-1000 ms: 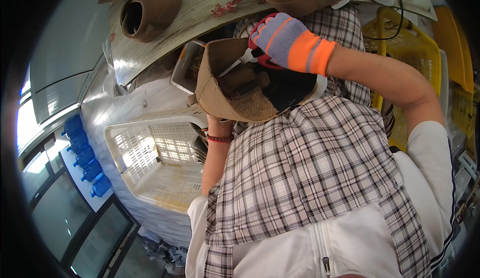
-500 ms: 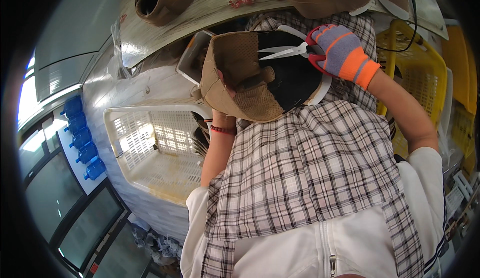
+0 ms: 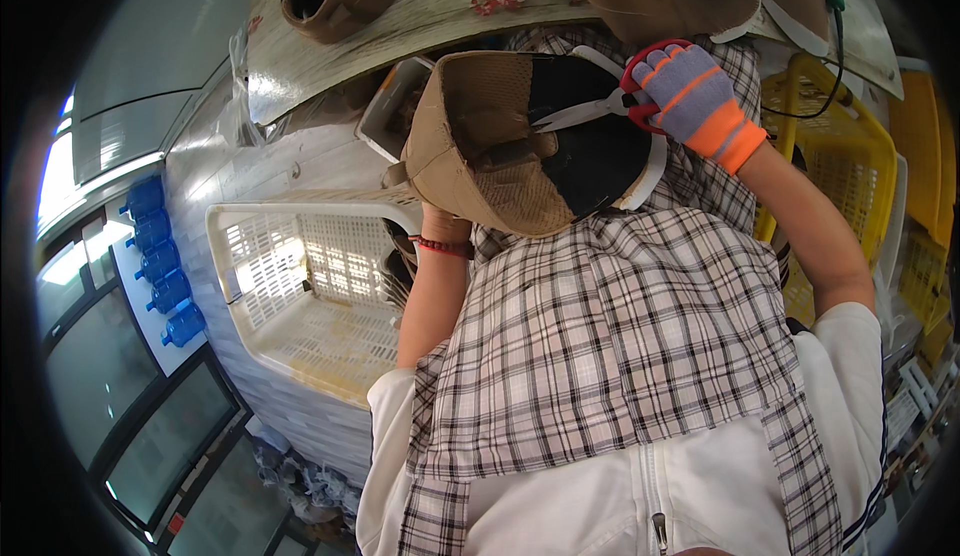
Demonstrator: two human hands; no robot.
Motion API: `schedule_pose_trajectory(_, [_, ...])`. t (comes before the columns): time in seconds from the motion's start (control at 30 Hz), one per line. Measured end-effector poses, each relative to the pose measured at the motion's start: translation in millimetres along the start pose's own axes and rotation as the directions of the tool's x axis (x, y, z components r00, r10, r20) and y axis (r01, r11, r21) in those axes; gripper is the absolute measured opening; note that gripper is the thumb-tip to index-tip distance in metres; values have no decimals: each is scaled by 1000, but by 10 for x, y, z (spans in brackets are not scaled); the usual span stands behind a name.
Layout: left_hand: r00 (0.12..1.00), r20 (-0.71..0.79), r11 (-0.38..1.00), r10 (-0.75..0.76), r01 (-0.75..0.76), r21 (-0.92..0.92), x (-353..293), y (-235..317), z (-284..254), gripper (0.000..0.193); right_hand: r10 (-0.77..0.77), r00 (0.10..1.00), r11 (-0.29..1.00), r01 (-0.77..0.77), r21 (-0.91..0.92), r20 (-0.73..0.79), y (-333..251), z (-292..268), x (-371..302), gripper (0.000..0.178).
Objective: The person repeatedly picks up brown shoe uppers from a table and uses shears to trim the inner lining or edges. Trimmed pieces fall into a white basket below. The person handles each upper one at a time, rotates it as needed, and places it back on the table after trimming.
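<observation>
No lettering, labels, numbers or signs can be read; toward the blurred rim, some might be missed.

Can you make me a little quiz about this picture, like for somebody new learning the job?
1. Which hand holds the scissors?
2. True or false: the white basket is on the person's left.
3. What colour is the cuff of the glove? A green, B orange, C black.

Key: 1. The right hand. 2. True. 3. B.
</observation>
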State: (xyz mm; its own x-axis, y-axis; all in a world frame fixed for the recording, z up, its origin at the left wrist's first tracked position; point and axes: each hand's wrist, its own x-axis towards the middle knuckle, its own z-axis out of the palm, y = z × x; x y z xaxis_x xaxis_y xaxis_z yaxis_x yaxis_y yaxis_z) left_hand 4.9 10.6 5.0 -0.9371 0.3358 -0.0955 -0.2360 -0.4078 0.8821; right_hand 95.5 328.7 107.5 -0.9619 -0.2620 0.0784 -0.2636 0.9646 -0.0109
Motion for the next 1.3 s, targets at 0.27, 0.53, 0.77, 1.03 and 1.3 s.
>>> schedule_pose_trajectory(0.27, [1000, 4, 999, 12, -12, -32, 8, -3, -22, 41, 124, 991, 992, -123, -17, 50, 98, -22, -103, 40])
schedule_pose_trajectory(0.53, [998, 58, 991, -38, 45, -126, -6, -25, -58, 40, -30, 1000, 988, 31, -153, 6, 8, -8, -3, 48])
schedule_pose_trajectory(0.77, [992, 93, 967, -85, 105, -232, -55, -44, -121, 38, -15, 1000, 988, 18, -153, 22, 82, 49, -9, 54])
schedule_pose_trajectory(1.03, [986, 126, 933, -111, 147, -329, -121, -85, -197, 36, -44, 999, 980, 41, -197, -8, 49, -43, 8, 65])
schedule_pose_trajectory(1.3, [993, 65, 995, 95, -94, -23, -88, 15, -17, 31, -76, 996, 977, 64, -204, -50, 41, 42, 18, 61])
